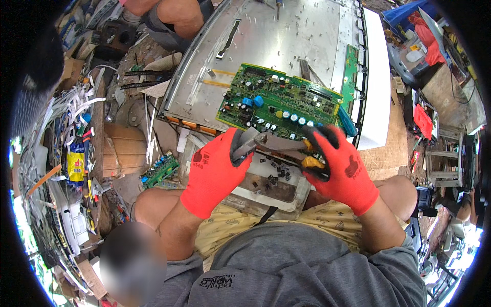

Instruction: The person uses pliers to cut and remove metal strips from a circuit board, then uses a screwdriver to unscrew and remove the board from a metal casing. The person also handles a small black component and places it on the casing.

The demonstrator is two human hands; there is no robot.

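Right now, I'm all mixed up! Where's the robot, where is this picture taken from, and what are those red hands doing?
There's no robot here: it's a person wearing red gloves. A camera on their head looks down, so you see their lap at the bottom. Its wide, round lens makes straight edges look bent.

The left hand holds a grey metal piece. The right hand grips a yellow-handled tool, whose metal end reaches over to that piece.

Just beyond the hands, a green circuit board lies on a big silver panel. It is covered in tiny electrical parts. Closer to the lap lie small black pieces; I can't tell exactly what they are.
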